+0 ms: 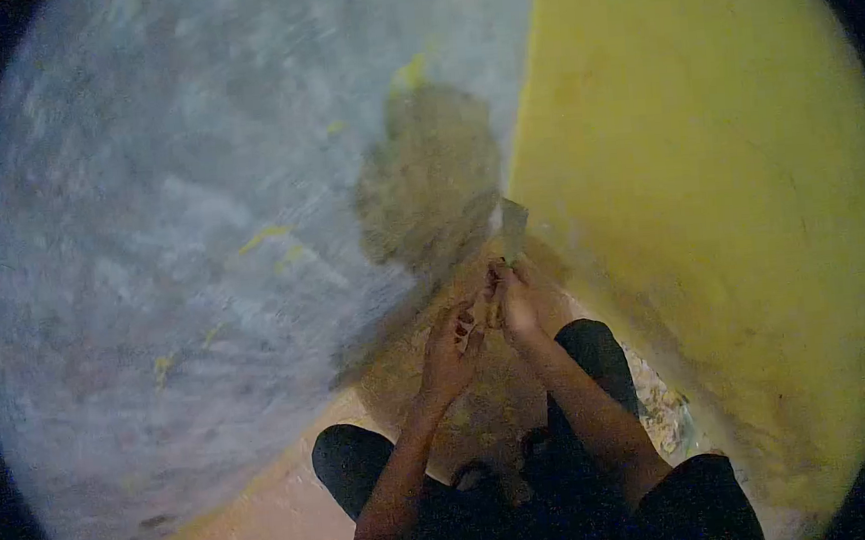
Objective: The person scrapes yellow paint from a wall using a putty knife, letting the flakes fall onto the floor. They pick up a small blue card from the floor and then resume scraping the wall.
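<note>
My right hand (518, 304) is closed around the handle of a putty knife (515, 226). Its flat, wide blade points up and away from me, near where the two walls meet. Just left of it, my left hand (448, 351) is held palm inward with the fingers loosely bent and apart, and nothing shows in it. Ahead on the left is a grey-white wall (196, 186) with small yellow smears. On the right rises a yellow wall (685, 152).
A dark shadow falls on the grey-white wall. My bent knees (354, 466) are on either side of my forearms. The floor (260, 523) shows at lower left, with small specks on it. Mixed debris (666, 414) lies by the foot of the yellow wall.
</note>
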Demonstrator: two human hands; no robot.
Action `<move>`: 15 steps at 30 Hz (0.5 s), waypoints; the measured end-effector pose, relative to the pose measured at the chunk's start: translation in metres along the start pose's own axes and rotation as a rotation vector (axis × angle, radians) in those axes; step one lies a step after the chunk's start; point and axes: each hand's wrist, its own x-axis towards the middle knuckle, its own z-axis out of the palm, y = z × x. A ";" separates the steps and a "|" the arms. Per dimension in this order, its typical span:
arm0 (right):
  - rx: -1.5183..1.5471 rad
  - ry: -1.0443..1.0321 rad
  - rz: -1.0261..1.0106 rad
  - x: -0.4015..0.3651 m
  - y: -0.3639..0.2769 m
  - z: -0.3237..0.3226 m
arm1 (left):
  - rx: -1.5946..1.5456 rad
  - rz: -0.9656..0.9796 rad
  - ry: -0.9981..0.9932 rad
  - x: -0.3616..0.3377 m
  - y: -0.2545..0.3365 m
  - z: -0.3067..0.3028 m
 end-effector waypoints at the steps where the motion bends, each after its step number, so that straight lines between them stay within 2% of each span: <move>1: 0.201 -0.080 0.054 -0.022 -0.036 -0.008 | -0.043 -0.031 0.037 0.003 0.001 0.009; 2: 0.398 -0.153 0.118 -0.033 -0.047 -0.015 | -0.091 -0.067 0.068 0.004 0.003 0.019; 3: 0.440 -0.185 0.139 -0.048 -0.032 0.035 | -0.038 -0.081 0.081 -0.004 -0.014 -0.026; 5: 0.176 -0.169 -0.047 -0.062 -0.011 0.035 | -0.079 -0.149 0.216 -0.018 0.005 -0.026; 6: 0.146 -0.171 -0.005 -0.054 0.004 0.015 | -0.097 -0.197 0.210 -0.015 0.013 -0.008; 8: -0.146 -0.271 -0.418 -0.057 0.017 -0.001 | -0.194 -0.132 0.387 -0.017 0.031 -0.004; 9: -0.155 -0.299 -0.413 -0.060 0.025 -0.005 | -0.197 -0.148 0.410 -0.021 0.030 -0.004; 11: -0.052 -0.539 -0.361 -0.068 0.042 -0.004 | -0.170 -0.088 0.442 -0.035 0.023 -0.013; 12: -0.054 -0.570 -0.343 -0.072 0.043 -0.002 | -0.164 -0.116 0.464 -0.041 0.015 -0.017; 15: -0.227 -0.692 -0.271 -0.076 0.038 -0.002 | -0.229 -0.222 0.432 -0.056 -0.001 -0.019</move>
